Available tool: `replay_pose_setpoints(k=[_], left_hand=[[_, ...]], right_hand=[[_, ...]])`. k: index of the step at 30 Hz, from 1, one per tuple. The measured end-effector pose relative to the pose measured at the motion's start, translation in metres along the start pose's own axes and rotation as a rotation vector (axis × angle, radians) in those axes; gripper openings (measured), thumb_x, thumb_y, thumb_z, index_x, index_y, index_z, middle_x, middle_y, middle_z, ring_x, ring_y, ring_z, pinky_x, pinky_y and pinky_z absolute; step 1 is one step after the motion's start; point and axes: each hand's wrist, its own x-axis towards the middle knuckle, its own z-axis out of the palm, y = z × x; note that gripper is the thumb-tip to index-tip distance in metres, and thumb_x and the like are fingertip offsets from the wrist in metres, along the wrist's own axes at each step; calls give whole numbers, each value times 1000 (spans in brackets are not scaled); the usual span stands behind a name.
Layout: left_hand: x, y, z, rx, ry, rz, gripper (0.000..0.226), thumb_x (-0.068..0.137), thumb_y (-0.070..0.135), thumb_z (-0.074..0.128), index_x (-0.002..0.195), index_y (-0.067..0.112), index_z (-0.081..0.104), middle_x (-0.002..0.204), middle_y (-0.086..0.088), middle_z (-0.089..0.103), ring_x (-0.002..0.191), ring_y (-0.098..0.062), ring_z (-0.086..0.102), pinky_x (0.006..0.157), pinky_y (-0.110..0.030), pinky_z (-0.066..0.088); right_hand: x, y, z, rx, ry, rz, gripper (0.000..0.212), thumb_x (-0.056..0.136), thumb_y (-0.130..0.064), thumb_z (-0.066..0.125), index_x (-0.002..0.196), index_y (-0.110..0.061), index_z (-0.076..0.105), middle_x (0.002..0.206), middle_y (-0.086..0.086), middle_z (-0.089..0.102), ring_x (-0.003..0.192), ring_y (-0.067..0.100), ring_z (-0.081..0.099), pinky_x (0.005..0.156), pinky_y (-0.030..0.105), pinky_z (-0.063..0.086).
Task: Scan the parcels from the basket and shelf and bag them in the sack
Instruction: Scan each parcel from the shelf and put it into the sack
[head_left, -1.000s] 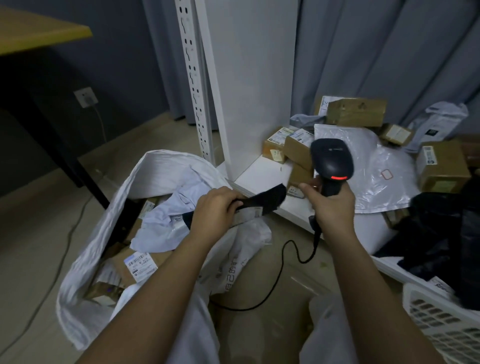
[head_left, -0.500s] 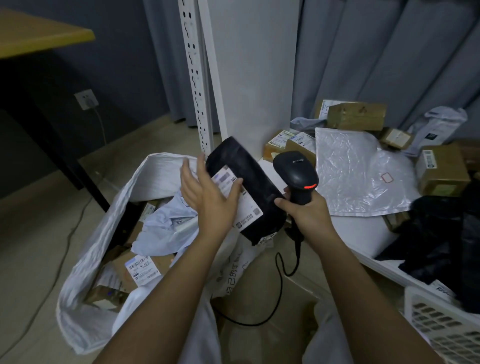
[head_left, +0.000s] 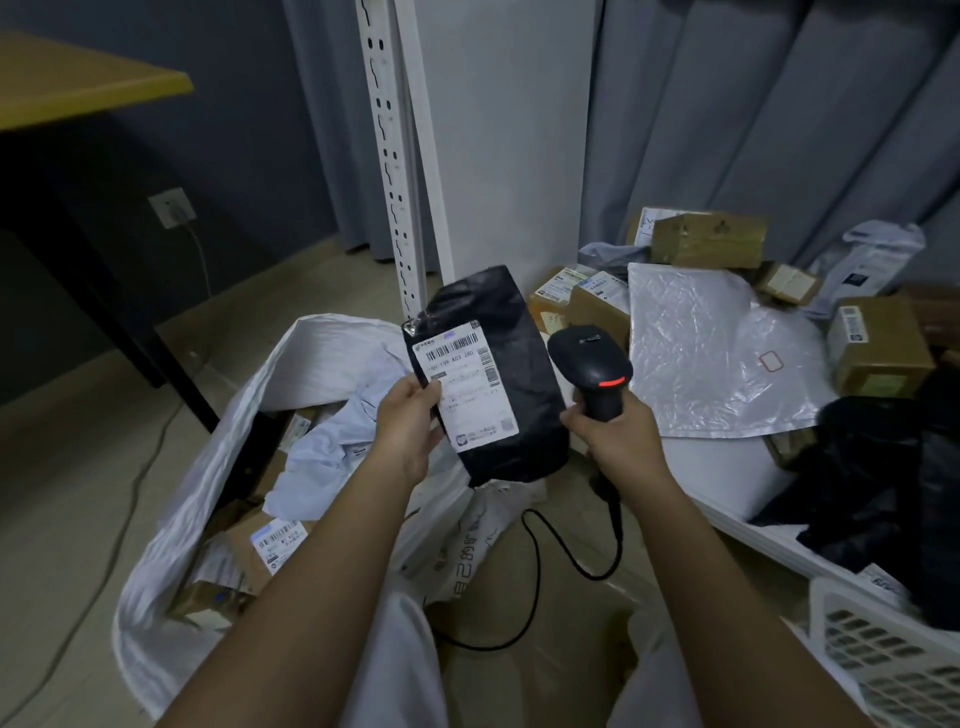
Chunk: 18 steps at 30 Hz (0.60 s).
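Note:
My left hand (head_left: 408, 421) grips a black plastic parcel (head_left: 519, 395) by its left edge, thumb on the white shipping label (head_left: 465, 384), which faces me. The parcel is held upright above the open white sack (head_left: 218, 467). My right hand (head_left: 618, 441) grips the handle of a black barcode scanner (head_left: 589, 358) just right of the parcel; a red light glows on its head, and its cable hangs down to the floor. The sack holds several boxes and a pale mailer bag.
A low white shelf (head_left: 722, 473) at right carries several cardboard boxes (head_left: 878, 345), a large silvery mailer (head_left: 696, 353) and dark bags (head_left: 872, 483). A white basket (head_left: 893, 660) stands at the lower right. A black-legged table (head_left: 78, 88) and a wall socket (head_left: 171, 208) are at left.
My left hand lifted the black parcel out of the sack mouth and turned it upright, label towards me. The scanner came down and sits beside the parcel's right edge.

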Motion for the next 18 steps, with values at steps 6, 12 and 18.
replay_pose_setpoints(k=[6,12,18], left_hand=[[-5,3,-7,51,101,188,17,97,3,49,108,9,60,104,-7,67,85,-14,64,86,-35,53],[-7,6,-10,41,115,226,17,97,1,50,108,9,60,90,0,69,76,-9,65,67,-22,56],[-7,6,-13,32,129,241,18,96,1,51,108,10,61,89,1,69,77,-7,66,74,-26,56]], right_hand=[[-7,-8,-1,20,-100,6,13,80,-10,76,82,-13,64,66,-7,62,60,5,58,58,18,44],[-27,-13,11,-2,-330,58,20,77,-18,81,77,-11,62,55,-9,56,49,5,51,49,22,41],[-28,-15,14,-15,-301,103,22,77,-20,81,68,-14,62,48,-9,54,40,5,48,45,22,39]])
